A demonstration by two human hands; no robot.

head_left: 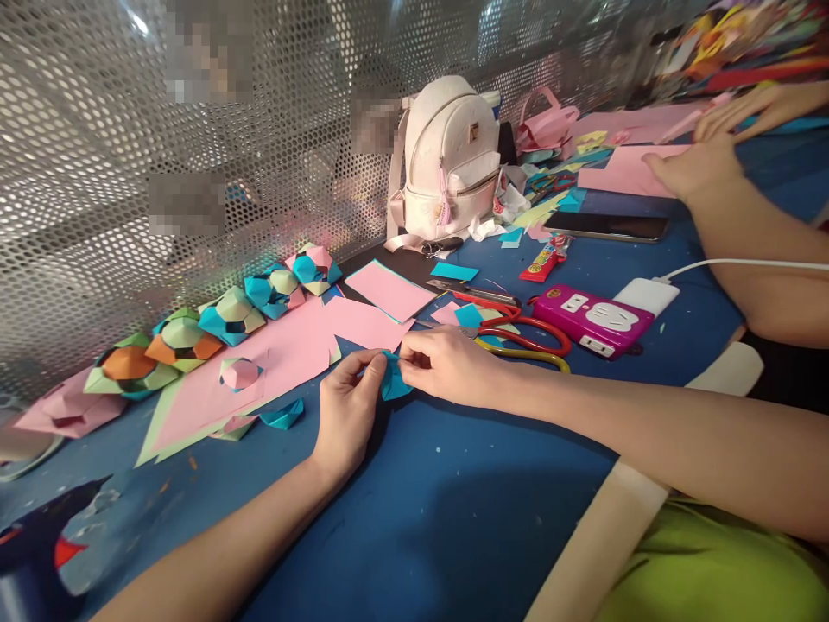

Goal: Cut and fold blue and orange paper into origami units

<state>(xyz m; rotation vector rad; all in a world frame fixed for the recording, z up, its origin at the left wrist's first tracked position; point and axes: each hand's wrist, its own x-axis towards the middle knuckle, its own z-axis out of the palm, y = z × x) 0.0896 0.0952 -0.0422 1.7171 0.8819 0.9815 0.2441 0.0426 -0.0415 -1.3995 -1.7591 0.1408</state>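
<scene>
a blue table, speckled and strewn with paper scraps, ran along a wall of perforated metal. over its front part, the left hand and right hand held one blue paper between them, thumb and fingers of each pinched together on its two sides. folded paper balls lined the wall's foot, a white backpack stood by it, and a co-worker's hand rested on pink paper farther right.
</scene>
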